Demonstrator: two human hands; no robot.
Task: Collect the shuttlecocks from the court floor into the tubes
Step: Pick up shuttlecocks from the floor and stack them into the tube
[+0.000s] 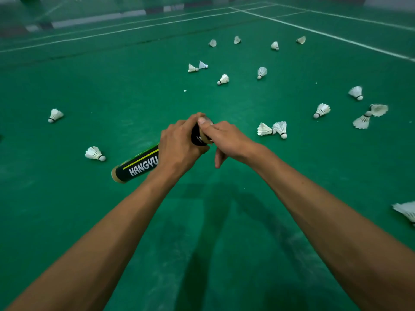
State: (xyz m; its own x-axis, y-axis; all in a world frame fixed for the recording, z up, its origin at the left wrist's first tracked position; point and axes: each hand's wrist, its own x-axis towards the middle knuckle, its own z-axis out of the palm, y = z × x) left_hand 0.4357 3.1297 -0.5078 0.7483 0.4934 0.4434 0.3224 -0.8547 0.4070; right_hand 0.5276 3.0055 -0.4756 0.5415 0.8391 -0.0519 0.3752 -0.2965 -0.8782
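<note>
– Bare forearms (pixel 107 232) reach up from the bottom corners of the frame. What do the hands have?
– One tube (pixel 139 164). The left hand (pixel 179 144) wraps round it near its upper end, fingers clamped on it. The right hand (pixel 226 140) pinches the very top, with the thumb laid over the end and one finger hanging loose below.
– Where is the tube?
– Centre of the frame, slanting from lower left to upper right. I cannot tell whether its lower end touches the floor.
– Anything inside?
– Cannot tell. The thumb covers the top, and the lower end shows only a tan cardboard rim. The body is a glossy black cylinder with a yellow-green stripe and white letters, HANGYU.
– And the shuttlecocks (pixel 223 79)?
– White feather cones with rounded pale tips and a dark band, lying on their sides. One (pixel 95 153) sits left of the tube's lower end. A pair (pixel 272 129) lies right of the hands, feather skirts meeting. More are scattered over the upper centre and right, and one is blurred at the right edge.
– Floor?
– Matte green court floor (pixel 134 86), faintly scuffed, with white lines (pixel 314 30) across the top.
</note>
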